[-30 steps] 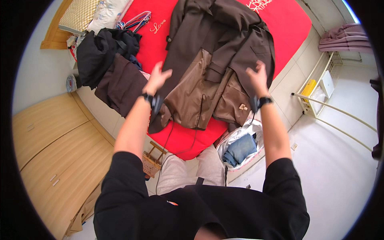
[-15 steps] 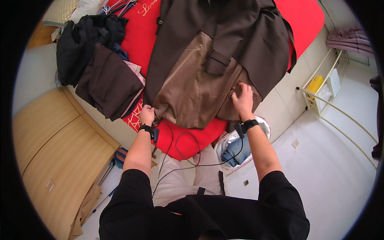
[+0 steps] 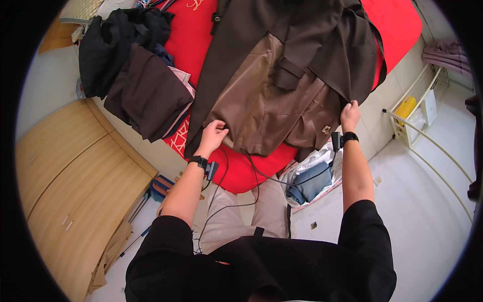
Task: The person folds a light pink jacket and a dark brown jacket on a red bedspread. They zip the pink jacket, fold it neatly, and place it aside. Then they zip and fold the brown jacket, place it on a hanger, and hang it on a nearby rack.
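Note:
A dark brown coat (image 3: pixel 334 53) lies spread out, its shiny lighter brown lining (image 3: pixel 256 100) facing up in the lower part. My right hand (image 3: pixel 350 116) is closed on the edge of the coat's front panel at the lower right. Next to it, a small metallic-looking patch (image 3: pixel 326 129) shows on the lining. At the lower left of the lining rests my left hand (image 3: pixel 213 135), fingers loosely bent, thumb a little apart from them. A strap or tab (image 3: pixel 289 72) of the coat's cloth lies across the middle.
Red bedding (image 3: pixel 256 173) lies under the coat. To the left are a folded dark brown garment (image 3: pixel 148 95) and a black garment (image 3: pixel 118 48). A lined basket with folded jeans (image 3: pixel 310 182) stands below right. Black cables (image 3: pixel 257 189) hang before my legs. A cream metal rack (image 3: pixel 402 126) stands right.
My right hand has gone from the lining to the coat panel's right edge and closed on it. My left hand has let go of the left hem and moved up and right onto the lining.

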Demonstrator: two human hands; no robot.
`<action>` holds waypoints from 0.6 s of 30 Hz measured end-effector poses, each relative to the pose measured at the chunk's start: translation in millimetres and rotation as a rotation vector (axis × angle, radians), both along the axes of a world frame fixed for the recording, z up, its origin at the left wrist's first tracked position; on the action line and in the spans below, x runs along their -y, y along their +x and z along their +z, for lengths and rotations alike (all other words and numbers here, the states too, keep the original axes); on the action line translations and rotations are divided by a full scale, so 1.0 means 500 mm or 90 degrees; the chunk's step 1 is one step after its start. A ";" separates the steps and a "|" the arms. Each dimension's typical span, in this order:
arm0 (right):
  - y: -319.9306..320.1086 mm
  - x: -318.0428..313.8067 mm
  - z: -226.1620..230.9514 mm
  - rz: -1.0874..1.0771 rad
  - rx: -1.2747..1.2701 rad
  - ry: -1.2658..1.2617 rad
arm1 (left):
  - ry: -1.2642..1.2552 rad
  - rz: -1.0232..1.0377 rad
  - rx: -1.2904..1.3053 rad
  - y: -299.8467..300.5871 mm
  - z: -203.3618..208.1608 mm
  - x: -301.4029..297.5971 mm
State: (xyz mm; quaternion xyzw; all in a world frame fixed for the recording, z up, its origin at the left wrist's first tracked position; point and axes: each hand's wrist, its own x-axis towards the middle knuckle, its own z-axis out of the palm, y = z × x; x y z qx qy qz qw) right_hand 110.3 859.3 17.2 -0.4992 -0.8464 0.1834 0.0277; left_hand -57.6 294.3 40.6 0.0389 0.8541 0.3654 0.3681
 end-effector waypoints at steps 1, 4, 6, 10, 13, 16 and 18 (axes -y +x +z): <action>0.006 -0.009 0.022 0.004 -0.027 -0.010 | 0.022 -0.026 0.027 -0.010 0.000 -0.030; 0.002 0.005 0.131 0.104 -0.015 -0.081 | 0.035 -0.078 0.018 -0.047 0.007 -0.114; -0.020 0.062 0.217 0.167 -0.035 -0.114 | 0.025 -0.091 0.069 -0.071 0.023 -0.172; -0.080 0.250 0.373 0.254 -0.134 -0.287 | 0.148 -0.041 0.381 -0.102 0.086 -0.320; -0.112 0.386 0.438 0.369 -0.206 -0.462 | 0.340 0.137 0.765 -0.139 0.144 -0.422; -0.110 0.435 0.426 0.422 -0.200 -0.629 | 0.339 0.166 0.530 -0.192 0.179 -0.499; -0.091 0.422 0.369 0.377 -0.252 -0.626 | 0.338 0.070 0.333 -0.255 0.189 -0.526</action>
